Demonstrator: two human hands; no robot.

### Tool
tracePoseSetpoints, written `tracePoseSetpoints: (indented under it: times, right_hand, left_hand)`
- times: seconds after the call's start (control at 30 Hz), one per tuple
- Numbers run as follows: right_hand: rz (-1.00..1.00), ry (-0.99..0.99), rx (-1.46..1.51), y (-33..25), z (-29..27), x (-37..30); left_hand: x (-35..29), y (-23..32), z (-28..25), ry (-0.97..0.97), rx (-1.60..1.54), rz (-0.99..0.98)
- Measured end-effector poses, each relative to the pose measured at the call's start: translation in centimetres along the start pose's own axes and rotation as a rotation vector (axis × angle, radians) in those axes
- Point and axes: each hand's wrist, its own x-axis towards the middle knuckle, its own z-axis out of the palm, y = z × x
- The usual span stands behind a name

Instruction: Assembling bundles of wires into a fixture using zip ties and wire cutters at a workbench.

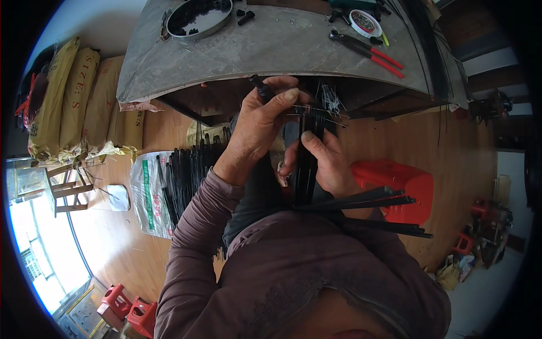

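My left hand [266,116] is closed, with a small black cylindrical part [261,87] sticking out between thumb and fingers. Its fingertips meet at the top end of a bundle of thin black rods [305,175], where thin metal wires cross the rod ends. Exactly what the fingertips pinch there is too small to make out. Around the same bundle, just below the top, my right hand [330,164] is closed with the thumb pressed on the rods. More black rods [378,198] fan out to the right over my lap.
Ahead stands a grey worktable [271,42] with a round pan of black parts [197,20], red-handled pliers [372,53] and a white dish of small metal pieces [364,24]. Thin metal pins [330,99] cluster by its edge. Many black rods [192,175] lie left; a red stool [401,189] stands right.
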Motion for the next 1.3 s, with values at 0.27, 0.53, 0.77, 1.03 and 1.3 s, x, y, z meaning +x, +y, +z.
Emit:
tracePoseSetpoints:
  times: [0.27, 0.53, 0.77, 1.03, 1.3]
  right_hand:
    - [0.003, 0.029, -0.033, 0.0, 0.0, 0.2]
    - [-0.026, 0.032, -0.030, 0.0, 0.1, 0.4]
    - [-0.027, 0.039, -0.039, 0.1, 0.0, 0.4]
    - [-0.025, 0.062, -0.026, 0.2, -0.1, 0.4]
    - [-0.057, 0.029, -0.021, 0.2, -0.3, 0.5]
  left_hand:
    - [0.0, 0.4, -0.3, -0.015, 0.019, 0.004]
    - [0.6, -0.4, -0.7, -0.016, -0.055, 0.031]
    - [0.9, -0.7, -0.8, 0.007, -0.067, 0.022]
    - [0.8, -0.3, -0.4, 0.094, 0.005, -0.002]
    - [0.8, -0.3, -0.1, 0.061, -0.023, 0.018]
